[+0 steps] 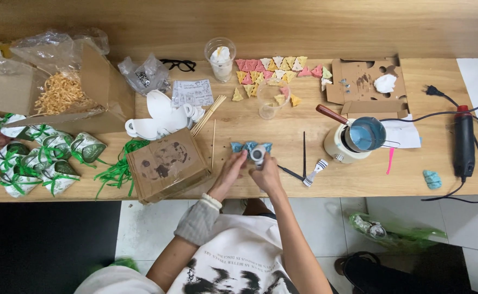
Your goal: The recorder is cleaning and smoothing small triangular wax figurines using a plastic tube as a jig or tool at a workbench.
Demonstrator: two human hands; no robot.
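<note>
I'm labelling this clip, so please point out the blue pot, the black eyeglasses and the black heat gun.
blue pot [365,135], head view, on its blue inside.
black eyeglasses [179,65], head view, on the frame.
black heat gun [463,142], head view, mid-body.

Both hands, left hand [229,173] and right hand [266,175], meet at the table's [250,122] six o'clock edge over moulded pieces [250,147]; cardboard box [165,164] at nine, melting pot [358,139] at three, triangular pieces [277,68] at twelve.

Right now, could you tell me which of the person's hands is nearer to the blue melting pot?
The right hand is nearer: the blue melting pot sits off to its right, with the left hand farther away on the other side.
</note>
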